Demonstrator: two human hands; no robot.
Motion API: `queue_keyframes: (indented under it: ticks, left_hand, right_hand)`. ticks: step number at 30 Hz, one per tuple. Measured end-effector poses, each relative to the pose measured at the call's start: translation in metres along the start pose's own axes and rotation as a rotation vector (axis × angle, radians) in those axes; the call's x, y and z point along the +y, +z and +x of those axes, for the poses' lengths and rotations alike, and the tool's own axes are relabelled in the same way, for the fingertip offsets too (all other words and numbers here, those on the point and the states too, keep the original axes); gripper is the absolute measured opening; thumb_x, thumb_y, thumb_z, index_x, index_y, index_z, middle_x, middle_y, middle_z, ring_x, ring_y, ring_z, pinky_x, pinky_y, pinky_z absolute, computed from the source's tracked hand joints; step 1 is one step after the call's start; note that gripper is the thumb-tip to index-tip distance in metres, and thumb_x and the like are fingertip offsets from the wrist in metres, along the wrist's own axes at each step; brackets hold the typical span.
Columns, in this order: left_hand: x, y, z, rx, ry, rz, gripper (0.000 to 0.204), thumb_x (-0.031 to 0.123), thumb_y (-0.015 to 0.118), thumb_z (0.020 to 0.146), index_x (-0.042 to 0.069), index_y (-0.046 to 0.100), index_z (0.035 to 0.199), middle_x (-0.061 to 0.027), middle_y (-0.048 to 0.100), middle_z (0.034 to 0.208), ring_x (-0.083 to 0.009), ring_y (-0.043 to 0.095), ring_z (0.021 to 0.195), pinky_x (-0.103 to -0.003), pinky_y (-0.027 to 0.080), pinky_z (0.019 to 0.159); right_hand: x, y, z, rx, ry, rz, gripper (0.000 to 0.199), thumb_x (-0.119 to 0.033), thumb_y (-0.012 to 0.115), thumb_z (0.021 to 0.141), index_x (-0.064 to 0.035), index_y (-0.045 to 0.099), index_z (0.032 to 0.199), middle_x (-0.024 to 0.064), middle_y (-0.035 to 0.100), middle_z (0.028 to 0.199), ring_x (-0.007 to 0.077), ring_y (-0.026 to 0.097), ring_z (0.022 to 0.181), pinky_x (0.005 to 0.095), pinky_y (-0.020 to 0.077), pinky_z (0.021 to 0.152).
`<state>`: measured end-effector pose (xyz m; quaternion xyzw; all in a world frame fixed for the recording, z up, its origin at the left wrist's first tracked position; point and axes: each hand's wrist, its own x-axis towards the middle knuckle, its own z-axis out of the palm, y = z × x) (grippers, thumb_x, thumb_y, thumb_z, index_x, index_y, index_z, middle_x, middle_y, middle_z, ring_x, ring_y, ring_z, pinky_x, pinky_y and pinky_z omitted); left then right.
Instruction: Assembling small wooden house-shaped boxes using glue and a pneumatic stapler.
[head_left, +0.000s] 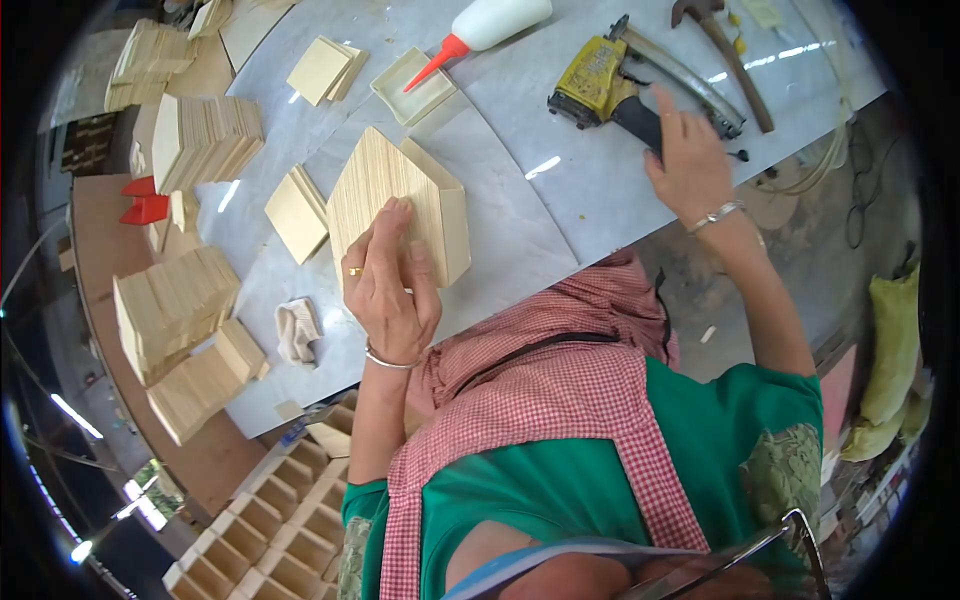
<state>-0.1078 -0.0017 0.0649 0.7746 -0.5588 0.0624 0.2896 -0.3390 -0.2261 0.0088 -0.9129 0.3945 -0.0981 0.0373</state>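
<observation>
Pressing down on a house-shaped wooden box (400, 205), the left hand (392, 285) lies flat with fingers together on its grained top panel, holding it against the grey tabletop (560, 180). The box sits near the middle of the tabletop, its pointed end aimed away from the person toward the far edge, long axis running roughly front to back. The right hand (688, 160) is well apart, over by the right edge, fingers curled round the black grip of a yellow nail gun (610, 85); it looks closed on the grip, though the palm side is hidden. So the gun lies to the right of the box, nose pointing left toward it. A glue bottle (490, 25) lies at the far edge, tip over a small open wooden tray (412, 88). Stacks of wood panels (175, 305) crowd the left edge.
</observation>
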Motion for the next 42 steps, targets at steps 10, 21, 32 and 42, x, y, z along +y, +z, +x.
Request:
queue_keyframes:
  ticks: [10, 21, 32, 42]
  left_hand:
    - [-0.019, 0.008, -0.01, 0.15, -0.011, -0.171, 0.043, -0.007, 0.055, 0.08, 0.004, 0.055, 0.122, -0.0081, 0.068, 0.106, -0.0268, 0.062, 0.091, -0.034, 0.048, 0.081]
    - [-0.022, 0.009, -0.011, 0.194, 0.052, -0.225, 0.054, -0.006, 0.059, 0.069, -0.002, 0.053, 0.123, -0.0106, 0.065, 0.098, -0.0241, 0.062, 0.093, -0.035, 0.045, 0.075]
    - [-0.02, 0.007, -0.01, 0.181, 0.022, -0.241, 0.049, -0.01, 0.056, 0.075, 0.0, 0.053, 0.122, -0.0097, 0.068, 0.1, -0.0249, 0.062, 0.09, -0.033, 0.046, 0.076]
    - [-0.023, 0.009, -0.012, 0.175, 0.041, -0.212, 0.057, -0.005, 0.059, 0.068, -0.002, 0.052, 0.125, -0.0111, 0.063, 0.098, -0.023, 0.06, 0.097, -0.033, 0.045, 0.075]
  right_hand:
    - [-0.033, -0.097, 0.054, -0.304, 0.002, 0.178, 0.057, -0.024, 0.062, 0.073, 0.0031, 0.049, 0.121, 0.0196, 0.064, 0.071, 0.0344, 0.063, 0.064, 0.041, 0.0509, 0.062]
    - [-0.129, -0.165, 0.062, -0.781, -0.06, 0.524, 0.028, -0.024, 0.073, 0.079, 0.0007, 0.065, 0.089, 0.0002, 0.052, 0.049, 0.0066, 0.048, 0.041, 0.0246, 0.037, 0.039]
    - [-0.137, -0.162, 0.066, -0.823, -0.018, 0.467, 0.025, -0.023, 0.072, 0.081, -0.0006, 0.065, 0.089, -0.0004, 0.051, 0.048, 0.0061, 0.046, 0.04, 0.0247, 0.0362, 0.039]
    - [-0.147, -0.168, 0.067, -0.795, -0.059, 0.4, 0.034, -0.027, 0.07, 0.076, 0.0046, 0.065, 0.088, 0.0085, 0.058, 0.058, 0.014, 0.051, 0.052, 0.0316, 0.0446, 0.053]
